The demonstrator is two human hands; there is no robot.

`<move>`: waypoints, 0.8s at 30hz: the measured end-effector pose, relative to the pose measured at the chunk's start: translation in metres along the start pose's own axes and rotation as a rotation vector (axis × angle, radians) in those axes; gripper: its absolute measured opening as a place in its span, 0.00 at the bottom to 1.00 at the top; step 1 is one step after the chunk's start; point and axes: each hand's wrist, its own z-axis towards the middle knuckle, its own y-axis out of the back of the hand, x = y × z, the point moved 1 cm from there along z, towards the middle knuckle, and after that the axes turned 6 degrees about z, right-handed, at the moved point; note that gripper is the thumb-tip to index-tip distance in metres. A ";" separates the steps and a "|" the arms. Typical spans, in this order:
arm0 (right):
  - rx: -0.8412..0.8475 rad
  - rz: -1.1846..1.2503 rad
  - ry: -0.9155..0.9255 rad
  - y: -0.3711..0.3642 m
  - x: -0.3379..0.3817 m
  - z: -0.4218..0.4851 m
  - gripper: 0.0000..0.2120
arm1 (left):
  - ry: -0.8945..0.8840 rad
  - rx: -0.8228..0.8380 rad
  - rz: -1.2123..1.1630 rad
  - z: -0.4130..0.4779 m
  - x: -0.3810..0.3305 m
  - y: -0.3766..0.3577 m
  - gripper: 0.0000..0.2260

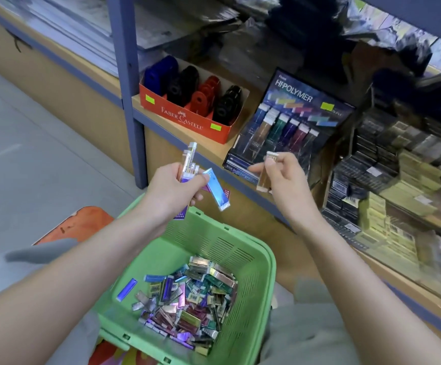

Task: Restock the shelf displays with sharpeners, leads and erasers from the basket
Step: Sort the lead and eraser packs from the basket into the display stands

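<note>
Left hand [173, 188]: fingers clamped on bunch of lead cases [189, 164], held upright above basket. Blue case [217, 191] in same grip, tilted out to the right.
Right hand [285, 180]: fingers [281, 160] pinched on single brown lead case [264, 175], upright, just in front of Hi-Polymer display [288, 119].
Green basket [265, 262]: below both hands, loose lead cases [187, 299] piled in bottom.
Red sharpener box [185, 119]: on shelf [161, 126], left of display.
</note>
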 end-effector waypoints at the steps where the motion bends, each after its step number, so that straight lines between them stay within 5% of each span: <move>1: -0.020 -0.002 0.026 0.003 0.002 0.007 0.06 | 0.004 -0.006 -0.012 0.001 0.001 0.000 0.01; 10: -0.363 -0.094 0.328 0.017 0.017 0.068 0.06 | 0.002 -0.021 -0.099 0.020 -0.012 -0.005 0.02; 24: -0.221 -0.473 0.332 0.010 0.005 0.102 0.07 | 0.054 0.005 -0.135 0.034 -0.016 -0.018 0.01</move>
